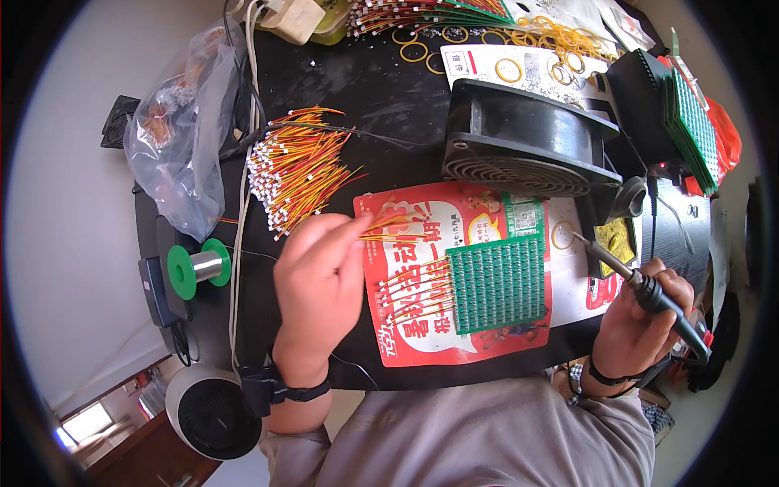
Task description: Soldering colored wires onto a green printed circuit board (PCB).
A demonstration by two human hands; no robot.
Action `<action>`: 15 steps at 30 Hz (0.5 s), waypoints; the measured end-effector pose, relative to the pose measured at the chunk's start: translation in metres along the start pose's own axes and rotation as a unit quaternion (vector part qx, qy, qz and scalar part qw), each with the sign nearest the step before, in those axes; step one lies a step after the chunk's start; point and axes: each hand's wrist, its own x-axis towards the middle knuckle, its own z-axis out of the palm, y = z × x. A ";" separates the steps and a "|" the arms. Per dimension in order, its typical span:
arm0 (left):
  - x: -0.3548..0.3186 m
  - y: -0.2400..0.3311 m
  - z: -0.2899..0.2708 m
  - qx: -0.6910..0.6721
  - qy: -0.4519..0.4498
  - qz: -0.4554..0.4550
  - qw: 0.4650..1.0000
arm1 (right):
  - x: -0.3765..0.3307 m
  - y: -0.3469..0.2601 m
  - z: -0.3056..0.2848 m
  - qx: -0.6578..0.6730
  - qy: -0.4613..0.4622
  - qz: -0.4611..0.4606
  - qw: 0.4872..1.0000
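My left hand (318, 280) pinches a few thin red and yellow wires (393, 227) above a red printed sheet (422, 341). A green circuit board (497, 282) lies on that sheet, with several wires (414, 294) attached along its left edge. My right hand (641, 325) grips a black soldering iron (649, 292), its metal tip pointing up-left, to the right of the board and clear of it. A large bundle of loose red and yellow wires (296, 166) with white ends lies on the black table (381, 97) behind my left hand.
A black fan (523, 142) stands behind the board. A green solder spool (199, 266) sits at the left, beside a clear plastic bag (182, 134). Stacked green boards (690, 122) rest at the right. Yellow rubber bands (552, 36) and more wire bundles (422, 12) lie at the back. A white round fan (213, 410) stands at the lower left.
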 end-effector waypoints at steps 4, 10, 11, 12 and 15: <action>0.003 -0.001 0.006 0.068 -0.042 0.099 0.992 | 0.000 0.000 -0.002 0.003 -0.001 -0.005 1.000; -0.001 0.002 0.000 0.069 -0.038 0.064 0.995 | -0.001 0.002 -0.002 0.010 -0.007 0.003 1.000; -0.002 0.002 -0.002 0.064 -0.037 0.051 0.996 | -0.001 0.002 -0.002 0.005 -0.003 0.000 1.000; -0.002 0.002 -0.002 0.064 -0.037 0.050 0.996 | -0.001 0.002 -0.002 0.001 0.000 -0.002 1.000; -0.002 -0.001 -0.002 0.058 -0.027 0.055 0.996 | -0.001 0.002 -0.002 0.000 -0.008 -0.002 1.000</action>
